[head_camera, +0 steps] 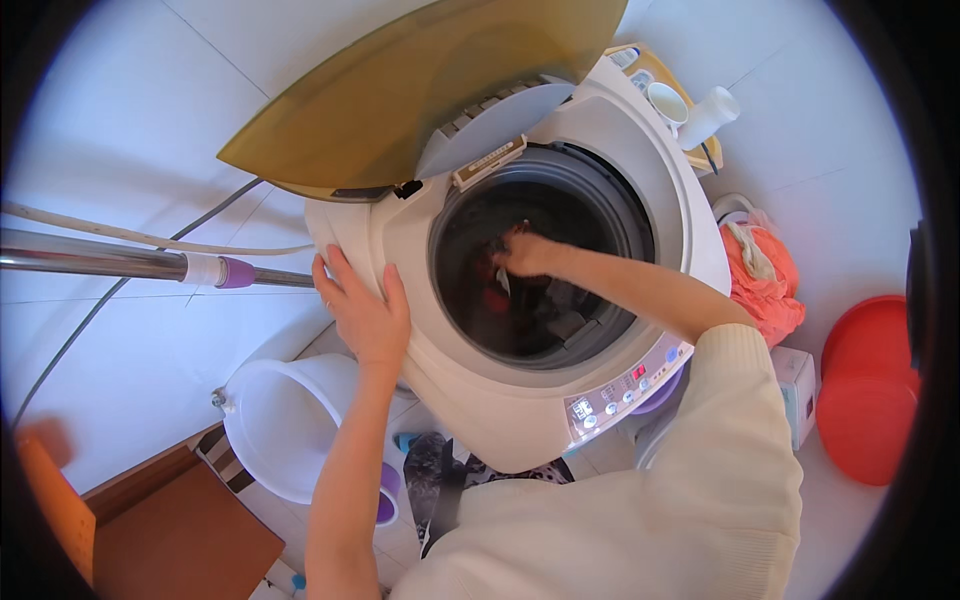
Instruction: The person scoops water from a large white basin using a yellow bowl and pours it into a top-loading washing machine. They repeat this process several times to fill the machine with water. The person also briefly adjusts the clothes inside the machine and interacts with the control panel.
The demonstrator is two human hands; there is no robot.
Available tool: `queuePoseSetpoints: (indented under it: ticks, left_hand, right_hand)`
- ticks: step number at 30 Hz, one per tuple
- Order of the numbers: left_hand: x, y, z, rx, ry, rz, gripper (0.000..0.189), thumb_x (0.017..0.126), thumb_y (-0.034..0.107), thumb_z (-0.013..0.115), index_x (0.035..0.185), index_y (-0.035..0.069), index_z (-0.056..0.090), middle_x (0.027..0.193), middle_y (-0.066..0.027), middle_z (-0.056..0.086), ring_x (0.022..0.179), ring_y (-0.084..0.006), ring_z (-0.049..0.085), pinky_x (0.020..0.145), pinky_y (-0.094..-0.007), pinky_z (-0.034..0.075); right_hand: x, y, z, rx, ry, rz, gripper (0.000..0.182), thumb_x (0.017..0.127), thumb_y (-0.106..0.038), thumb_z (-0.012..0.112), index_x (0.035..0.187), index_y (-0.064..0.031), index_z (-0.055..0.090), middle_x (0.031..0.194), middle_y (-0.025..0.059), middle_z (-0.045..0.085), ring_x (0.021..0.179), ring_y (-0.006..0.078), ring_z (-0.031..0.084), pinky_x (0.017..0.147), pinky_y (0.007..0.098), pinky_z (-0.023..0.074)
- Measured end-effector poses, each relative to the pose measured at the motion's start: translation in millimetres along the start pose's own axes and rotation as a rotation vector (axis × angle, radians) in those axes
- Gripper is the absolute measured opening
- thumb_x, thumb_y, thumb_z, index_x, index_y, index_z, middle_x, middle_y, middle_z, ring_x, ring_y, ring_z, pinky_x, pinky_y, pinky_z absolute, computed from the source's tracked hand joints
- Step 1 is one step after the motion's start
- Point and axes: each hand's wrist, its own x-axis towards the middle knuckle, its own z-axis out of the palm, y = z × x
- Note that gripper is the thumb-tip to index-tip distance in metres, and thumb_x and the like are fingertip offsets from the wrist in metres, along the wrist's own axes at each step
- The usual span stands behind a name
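A white top-loading washing machine [480, 420] stands before me with its amber lid [450, 82] raised. My left hand [367, 315] lies on the left side of its top, fingers spread and holding nothing. My right hand [527, 251] reaches into the dark drum [630, 247], bent down at the laundry. Dark clothes [559, 300] with a red patch [495, 300] lie in there, and a small whitish piece [503, 281] shows just below my right fingers. Shadow hides whether those fingers grip anything. The control panel [626, 390] is lit at the front right.
To the left are a white bucket [281, 431], a metal pole [90, 255] and a brown board [180, 532]. On the right stand a yellow tray [709, 154] with a cup [666, 103], an orange plastic bag [765, 285], a box [796, 390] and red basins [866, 420].
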Motion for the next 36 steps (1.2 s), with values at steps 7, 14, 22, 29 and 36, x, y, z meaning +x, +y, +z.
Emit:
queuePoseSetpoints:
  ticks: [7, 14, 22, 29, 36]
  left_hand:
    - [-4, -8, 0, 0.016, 0.073, 0.0, 0.065, 0.076, 0.029, 0.054, 0.124, -0.004, 0.026, 0.125, -0.028, 0.023, 0.111, -0.0426, 0.031, 0.091, -0.044, 0.031]
    - [6, -40, 12, 0.008, 0.283, 0.061, 0.065, 0.074, 0.034, 0.055, 0.123, -0.002, 0.031, 0.126, -0.0211, 0.033, 0.121, -0.0347, 0.025, 0.098, -0.0444, 0.02]
    - [-80, -97, -18, -0.407, 0.288, 0.142, 0.051, 0.075, 0.025, 0.057, 0.117, 0.002, 0.041, 0.123, -0.0194, 0.035, 0.11, -0.0334, 0.038, 0.09, -0.0381, 0.033]
    - [-439, -376, -52, -0.031, -0.001, -1.203, 0.043, 0.068, 0.029, 0.058, 0.102, 0.003, 0.053, 0.103, -0.0191, 0.054, 0.096, -0.0318, 0.052, 0.082, -0.04, 0.041]
    - [-762, -383, -108, -0.256, 0.329, -2.009, 0.032, 0.072, 0.016, 0.05, 0.1, 0.0, 0.054, 0.087, -0.0161, 0.059, 0.078, -0.028, 0.058, 0.068, -0.0383, 0.046]
  right_hand:
    - [-50, 19, -90, 0.248, 0.226, -0.043, 0.031, 0.077, -0.026, 0.052, 0.093, 0.0003, 0.058, 0.092, 0.0187, 0.058, 0.088, 0.0329, 0.054, 0.077, 0.0359, 0.042]
    - [-153, -52, -103, 0.337, 0.126, -0.317, 0.034, 0.082, -0.02, 0.05, 0.108, 0.0021, 0.049, 0.096, 0.0073, 0.057, 0.085, 0.0164, 0.053, 0.074, 0.0274, 0.0419]
    - [-174, -81, -42, -0.765, 0.533, -0.133, 0.025, 0.08, -0.014, 0.049, 0.103, -0.0052, 0.054, 0.105, 0.0107, 0.055, 0.09, 0.028, 0.055, 0.076, 0.04, 0.044]
    - [-153, -247, 68, -0.241, 0.659, -0.894, 0.019, 0.071, -0.004, 0.057, 0.09, -0.0041, 0.058, 0.087, 0.0107, 0.057, 0.082, 0.0256, 0.053, 0.074, 0.0348, 0.0419]
    - [-139, -436, 239, -0.103, 0.207, -1.203, 0.022, 0.071, -0.01, 0.06, 0.092, -0.0045, 0.058, 0.092, 0.0121, 0.055, 0.088, 0.0281, 0.051, 0.077, 0.0349, 0.04]
